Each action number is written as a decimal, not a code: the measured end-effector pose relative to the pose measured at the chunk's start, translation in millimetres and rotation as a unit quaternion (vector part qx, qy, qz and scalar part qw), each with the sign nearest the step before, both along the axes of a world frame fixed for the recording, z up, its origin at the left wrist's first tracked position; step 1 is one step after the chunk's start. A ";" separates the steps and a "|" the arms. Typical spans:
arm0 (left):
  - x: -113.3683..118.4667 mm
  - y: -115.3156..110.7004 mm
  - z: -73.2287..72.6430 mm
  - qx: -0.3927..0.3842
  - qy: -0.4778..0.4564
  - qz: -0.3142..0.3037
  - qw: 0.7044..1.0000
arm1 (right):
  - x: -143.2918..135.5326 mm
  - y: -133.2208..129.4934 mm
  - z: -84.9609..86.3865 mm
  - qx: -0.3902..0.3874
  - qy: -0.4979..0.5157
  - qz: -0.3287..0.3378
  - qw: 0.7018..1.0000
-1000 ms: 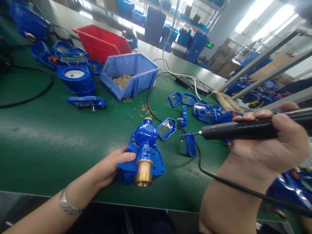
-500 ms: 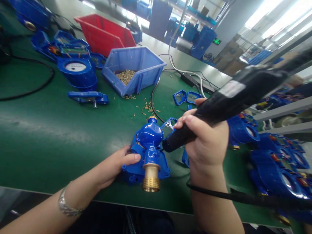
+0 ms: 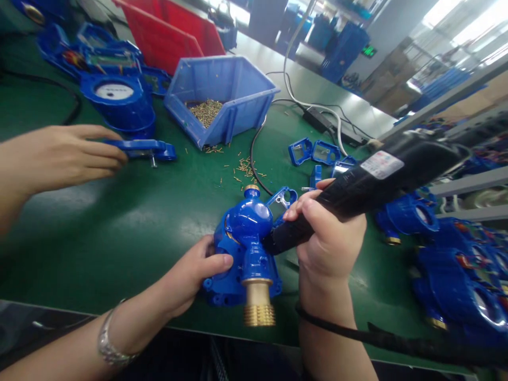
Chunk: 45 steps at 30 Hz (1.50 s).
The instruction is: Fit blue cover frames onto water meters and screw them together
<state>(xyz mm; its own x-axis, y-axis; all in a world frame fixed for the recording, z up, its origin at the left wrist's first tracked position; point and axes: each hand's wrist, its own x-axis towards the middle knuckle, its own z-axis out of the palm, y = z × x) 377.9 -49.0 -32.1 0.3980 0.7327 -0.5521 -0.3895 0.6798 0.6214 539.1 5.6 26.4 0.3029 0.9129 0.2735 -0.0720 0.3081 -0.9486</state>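
A blue water meter (image 3: 252, 219) with brass threaded ends lies underside up on the green table in front of me. My left hand (image 3: 204, 267) grips its left side, the thumb lying on the blue casing. In my right hand (image 3: 329, 233) is a black electric screwdriver (image 3: 357, 182), tilted down to the left. Its nose meets the meter's right side; the bit's tip is hidden there. A blue frame-like part (image 3: 283, 198) lies just behind the meter.
Another person's hand (image 3: 75, 153) touches a blue lid (image 3: 148, 149) at the left. Brass screws (image 3: 248, 168) lie scattered before a blue bin (image 3: 242, 124). A red bin (image 3: 159, 42), cables, a power strip (image 3: 317, 120) and more meters (image 3: 452, 286) stand around.
Another person's hand has come in from the left and reached the blue lid. My hands keep hold of the meter and screwdriver; the view has shifted slightly.
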 end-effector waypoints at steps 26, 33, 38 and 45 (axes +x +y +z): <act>-1.5 -5.0 4.1 0.045 0.043 -0.036 0.997 | 30.1 -38.6 69.0 0.077 0.018 -0.024 0.997; -0.4 -8.8 0.0 0.055 0.058 -0.023 0.997 | 38.2 -61.8 63.0 0.054 0.021 -0.076 0.995; -0.5 -8.8 0.9 0.053 0.054 -0.025 0.997 | 34.7 -69.0 65.7 0.082 0.026 -0.105 0.991; -3.4 -8.7 -2.9 0.060 0.055 -0.032 0.996 | 29.6 -73.6 62.9 0.059 0.019 -0.079 0.995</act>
